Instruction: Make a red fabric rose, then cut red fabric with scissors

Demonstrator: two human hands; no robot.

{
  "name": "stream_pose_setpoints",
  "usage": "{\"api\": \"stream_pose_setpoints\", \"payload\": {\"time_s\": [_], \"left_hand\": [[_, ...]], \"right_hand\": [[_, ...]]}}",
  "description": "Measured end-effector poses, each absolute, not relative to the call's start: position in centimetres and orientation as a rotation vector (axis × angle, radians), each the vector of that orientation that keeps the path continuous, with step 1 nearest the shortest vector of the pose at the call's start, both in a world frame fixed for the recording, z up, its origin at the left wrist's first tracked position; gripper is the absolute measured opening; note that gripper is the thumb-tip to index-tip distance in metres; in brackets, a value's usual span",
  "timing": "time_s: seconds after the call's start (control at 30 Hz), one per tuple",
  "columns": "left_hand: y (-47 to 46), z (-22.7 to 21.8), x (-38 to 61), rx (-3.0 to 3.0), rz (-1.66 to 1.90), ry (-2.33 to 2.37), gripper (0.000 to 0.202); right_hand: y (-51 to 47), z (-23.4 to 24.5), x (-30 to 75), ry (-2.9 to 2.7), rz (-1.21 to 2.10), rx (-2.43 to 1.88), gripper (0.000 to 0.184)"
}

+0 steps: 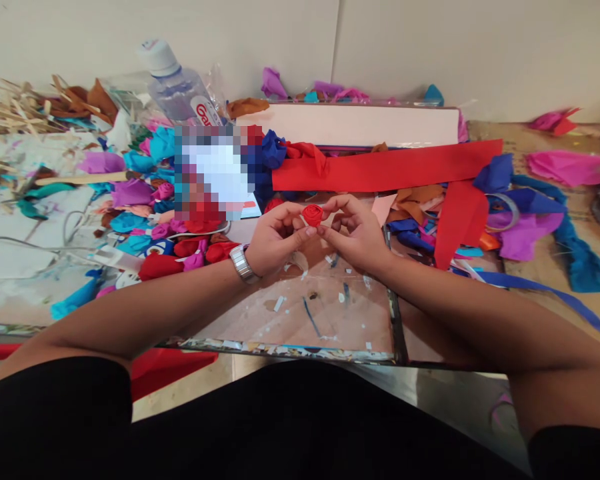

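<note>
Between my two hands, above the middle of the table (330, 307), is a small rolled red paper rose (313, 215). My left hand (279, 233), with a metal watch (244, 264) at the wrist, pinches the rose from its left side. From the right, the thumb and fingertips of my right hand (357, 233) close on its edge. The spiral top of the rose faces up toward me; its underside is hidden by my fingers. Beyond my hands a long red paper strip (380, 172) stretches to the right, with a folded end (457, 223) hanging down.
A capped plastic bottle (177, 83) leans behind a partly blurred phone (220, 177). Several coloured rosettes and a white cable (75, 250) crowd the left. Thin wooden sticks (15, 110) are heaped at far left. A tape ring (507, 210) lies among paper scraps (530, 233) at right.
</note>
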State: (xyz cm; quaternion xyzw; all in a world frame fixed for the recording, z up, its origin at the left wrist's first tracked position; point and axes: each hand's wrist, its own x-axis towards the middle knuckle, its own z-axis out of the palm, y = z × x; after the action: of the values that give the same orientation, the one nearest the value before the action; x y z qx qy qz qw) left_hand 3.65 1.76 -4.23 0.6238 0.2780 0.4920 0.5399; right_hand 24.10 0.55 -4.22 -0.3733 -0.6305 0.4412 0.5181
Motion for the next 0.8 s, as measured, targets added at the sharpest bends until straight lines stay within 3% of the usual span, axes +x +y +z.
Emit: {"api": "stream_pose_setpoints", "payload": {"time_s": [0.23,0.4,0.6,0.8], "left_hand": [[1.7,-4.7,3.8,1.457,1.177,0.658,0.040],[1.5,-4.5,3.9,1.474,1.253,0.675,0.044],[0.5,-3.8,3.3,1.939,1.246,0.570,0.042],[-1.2,-2.4,3.4,2.317,1.004,0.224,0.044]], "right_hand": [[0.7,-3.9,24.3,-1.612,0.911,-0.943,0.037],[1.0,-3.8,24.2,-1.436,1.009,-0.969,0.033],[1.6,-4.0,24.1,-1.327,1.049,-1.050,0.035],[1.8,-4.3,23.9,-1.354,1.055,-1.190,0.033]]}}
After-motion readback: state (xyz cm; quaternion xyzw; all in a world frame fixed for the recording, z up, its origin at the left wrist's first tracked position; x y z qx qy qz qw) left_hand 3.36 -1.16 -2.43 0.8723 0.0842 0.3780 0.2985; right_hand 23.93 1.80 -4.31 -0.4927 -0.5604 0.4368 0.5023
